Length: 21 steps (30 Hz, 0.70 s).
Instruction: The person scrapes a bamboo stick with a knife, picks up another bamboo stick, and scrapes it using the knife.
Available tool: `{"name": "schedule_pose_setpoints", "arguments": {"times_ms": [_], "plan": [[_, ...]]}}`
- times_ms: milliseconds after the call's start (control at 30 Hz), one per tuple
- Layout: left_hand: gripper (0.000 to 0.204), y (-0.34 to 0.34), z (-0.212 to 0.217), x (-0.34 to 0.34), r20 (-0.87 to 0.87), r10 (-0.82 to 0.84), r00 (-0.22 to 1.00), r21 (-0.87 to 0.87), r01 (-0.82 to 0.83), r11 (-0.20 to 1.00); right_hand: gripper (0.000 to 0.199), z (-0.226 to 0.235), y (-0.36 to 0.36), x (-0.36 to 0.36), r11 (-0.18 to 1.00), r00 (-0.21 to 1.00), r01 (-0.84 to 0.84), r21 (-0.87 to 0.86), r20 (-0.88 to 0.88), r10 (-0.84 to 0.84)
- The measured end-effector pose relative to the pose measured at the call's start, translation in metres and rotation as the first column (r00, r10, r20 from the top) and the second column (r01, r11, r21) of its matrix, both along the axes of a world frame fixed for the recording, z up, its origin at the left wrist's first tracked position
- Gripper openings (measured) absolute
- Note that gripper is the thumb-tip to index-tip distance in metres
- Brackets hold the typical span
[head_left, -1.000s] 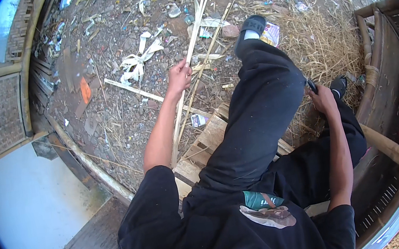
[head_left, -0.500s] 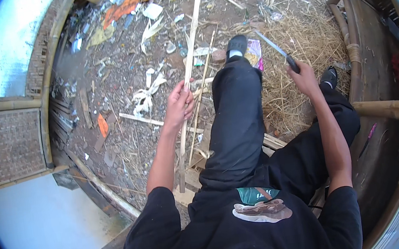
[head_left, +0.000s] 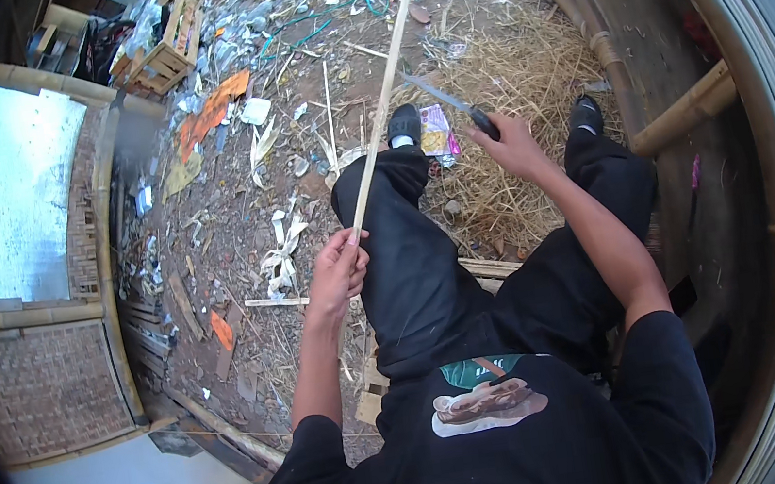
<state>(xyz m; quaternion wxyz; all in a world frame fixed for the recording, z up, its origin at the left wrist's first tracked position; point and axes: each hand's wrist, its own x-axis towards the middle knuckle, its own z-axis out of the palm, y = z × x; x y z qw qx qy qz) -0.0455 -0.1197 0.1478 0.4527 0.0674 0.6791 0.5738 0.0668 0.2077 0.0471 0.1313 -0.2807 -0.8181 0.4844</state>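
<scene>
**Item: seated person w/ bamboo strip and knife, littered yard**

- Left hand: closed in a fist around a long thin pale bamboo strip, gripping it near its lower end, just beside the left thigh.
- Bamboo strip: runs up and slightly right from the fist, over the left leg, far end out past the feet toward the top of view. Tilted, not lying on the ground.
- Right hand: closed on the dark handle of a knife w/ grey metal blade. Blade points up-left toward the strip; contact w/ strip can't be told.
- Legs: black trousers, black shoes, stretched fwd.
- Ground: dry yellow straw pile under the right hand; pale shavings, orange scraps, misc. litter to the left.
- Left bkgd: small wooden crate.
- Right: curved bamboo-frame bench, near the right leg.
</scene>
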Motion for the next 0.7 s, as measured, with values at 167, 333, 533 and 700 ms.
{"name": "schedule_pose_setpoints", "arguments": {"times_ms": [167, 333, 533, 700], "plan": [[0.021, 0.01, -0.009, 0.016, 0.019, -0.037, 0.999, -0.019, 0.038, 0.999, 0.046, 0.023, -0.024, 0.008, 0.999, 0.99, -0.054, 0.009, -0.129, 0.054], [0.021, 0.024, -0.017, 0.024, 0.002, -0.075, 0.997, -0.029, 0.075, 0.997, 0.04, 0.016, -0.041, 0.018, 0.989, 0.984, -0.123, 0.076, -0.118, 0.132], [0.024, 0.034, -0.021, 0.03, -0.059, -0.09, 0.994, -0.044, 0.087, 0.995, 0.034, 0.008, -0.059, 0.027, 0.984, 0.992, -0.117, 0.131, -0.033, 0.122], [0.024, 0.043, -0.023, 0.03, -0.055, -0.147, 0.988, -0.047, 0.144, 0.988, 0.036, -0.005, -0.07, 0.03, 0.91, 0.979, -0.158, 0.383, -0.061, 0.196]]}}
